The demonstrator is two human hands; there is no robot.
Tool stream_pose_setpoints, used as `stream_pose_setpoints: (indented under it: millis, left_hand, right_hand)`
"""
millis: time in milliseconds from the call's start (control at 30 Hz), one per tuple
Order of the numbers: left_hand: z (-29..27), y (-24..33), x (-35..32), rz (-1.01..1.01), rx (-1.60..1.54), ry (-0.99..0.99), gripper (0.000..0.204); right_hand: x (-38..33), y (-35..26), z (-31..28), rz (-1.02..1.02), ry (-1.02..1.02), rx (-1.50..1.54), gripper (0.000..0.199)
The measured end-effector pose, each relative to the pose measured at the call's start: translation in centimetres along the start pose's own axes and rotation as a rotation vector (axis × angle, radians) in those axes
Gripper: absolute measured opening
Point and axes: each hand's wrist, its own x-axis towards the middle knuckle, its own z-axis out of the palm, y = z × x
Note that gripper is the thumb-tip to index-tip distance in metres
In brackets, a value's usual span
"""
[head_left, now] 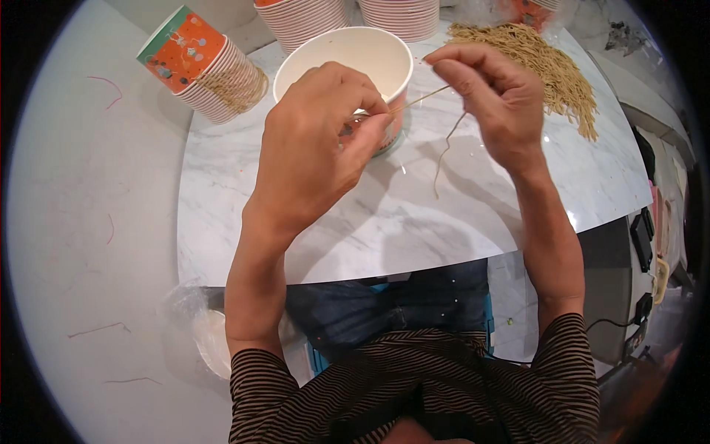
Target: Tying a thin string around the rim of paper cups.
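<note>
A thin tan strand stretches between my two hands in front of a large open paper tub. My left hand is closed on it with thumb and forefinger, against the near side of the tub. My right hand pinches the strand on the other side, its fingertips curled together above the table. A loose, wavy end hangs below the right hand toward the tabletop. The left hand hides part of the tub's orange and green outer wall. The tub's inside is white.
A heap of similar tan strands lies at the far right of the marble-patterned table. Nested paper tubs lean at the far left with strands on them. More stacked tubs stand at the back. A white wall borders the left.
</note>
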Motion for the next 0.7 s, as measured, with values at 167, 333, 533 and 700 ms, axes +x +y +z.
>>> stream_pose_setpoints:
  millis: [167, 333, 533, 700]
  left_hand:
    - [-0.8, -2.2, -1.1, 0.171, 0.202, 0.099, 0.013]
    - [-1.6, -3.7, -3.0, 0.116, 0.350, 0.101, 0.015]
    - [-1.1, -4.9, -3.7, 0.067, 0.312, 0.024, 0.029]
    - [-1.2, -5.3, -3.7, 0.168, 0.497, -0.074, 0.038]
  right_hand:
    - [0.3, -2.9, -2.3, -0.111, 0.043, -0.261, 0.015]
    - [-2.8, -2.0, -2.6, -0.199, -0.172, -0.509, 0.021]
    - [-7.4, -0.3, -2.2, -0.147, -0.491, -0.776, 0.037]
    - [-6.1, -0.5, -1.7, -0.207, -0.404, -0.741, 0.036]
